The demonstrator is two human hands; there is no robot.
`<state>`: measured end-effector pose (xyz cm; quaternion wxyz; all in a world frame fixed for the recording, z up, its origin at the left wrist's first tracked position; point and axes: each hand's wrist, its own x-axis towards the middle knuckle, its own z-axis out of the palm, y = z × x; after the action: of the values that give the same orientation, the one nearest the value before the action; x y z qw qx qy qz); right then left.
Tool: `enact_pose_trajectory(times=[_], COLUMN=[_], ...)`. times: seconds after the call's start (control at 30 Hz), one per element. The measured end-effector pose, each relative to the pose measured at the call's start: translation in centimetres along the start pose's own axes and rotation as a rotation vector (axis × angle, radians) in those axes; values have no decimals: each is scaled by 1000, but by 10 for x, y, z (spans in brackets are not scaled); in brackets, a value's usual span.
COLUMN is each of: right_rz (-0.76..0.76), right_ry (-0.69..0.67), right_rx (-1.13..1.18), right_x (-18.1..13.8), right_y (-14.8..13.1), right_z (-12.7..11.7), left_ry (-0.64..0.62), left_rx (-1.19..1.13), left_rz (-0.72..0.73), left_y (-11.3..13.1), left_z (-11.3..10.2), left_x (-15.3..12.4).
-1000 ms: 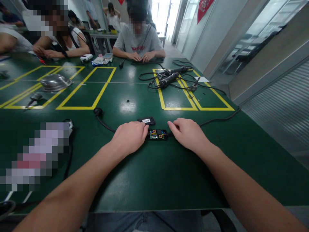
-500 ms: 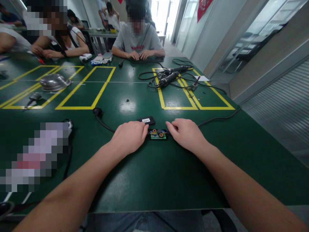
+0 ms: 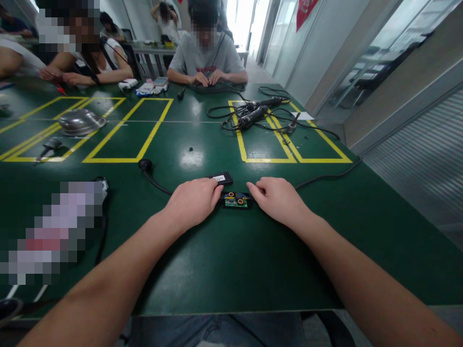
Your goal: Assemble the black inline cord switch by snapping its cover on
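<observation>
From here, the open black electronics case (image 3: 237, 207) lies between the left grip (image 3: 197, 200) and right grip (image 3: 278, 197), both curled; I can't tell whether either pinches it. Best kept flat, with no pressure on its 2 ring coils (image 3: 240, 198).

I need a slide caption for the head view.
On a green table, left hand and right hand flank an open black rectangular case exposing a green circuit board.

The worktop (image 3: 235, 270) lies open on the near side of the circuit box (image 3: 237, 202); the black cover (image 3: 226, 179) blocks just behind it, a corded plug (image 3: 145, 165) farther left.
</observation>
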<state>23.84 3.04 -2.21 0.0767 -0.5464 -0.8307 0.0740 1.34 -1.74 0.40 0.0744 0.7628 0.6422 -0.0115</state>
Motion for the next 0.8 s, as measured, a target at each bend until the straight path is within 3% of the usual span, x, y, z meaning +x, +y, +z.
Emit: enact_pose_trajectory(times=[0.3, 0.57, 0.8], right_rz=[-12, -39, -89], right_ry=[-44, 0, 98], right_rx=[-47, -12, 93], right_x=[0, 2, 6], right_y=[-3, -2, 4], right_z=[-2, 2, 11], left_ry=[17, 70, 338], left_rx=[15, -13, -168], left_rz=[-38, -28, 48], left_y=[1, 1, -15], left_z=[0, 2, 16], left_x=[1, 2, 9])
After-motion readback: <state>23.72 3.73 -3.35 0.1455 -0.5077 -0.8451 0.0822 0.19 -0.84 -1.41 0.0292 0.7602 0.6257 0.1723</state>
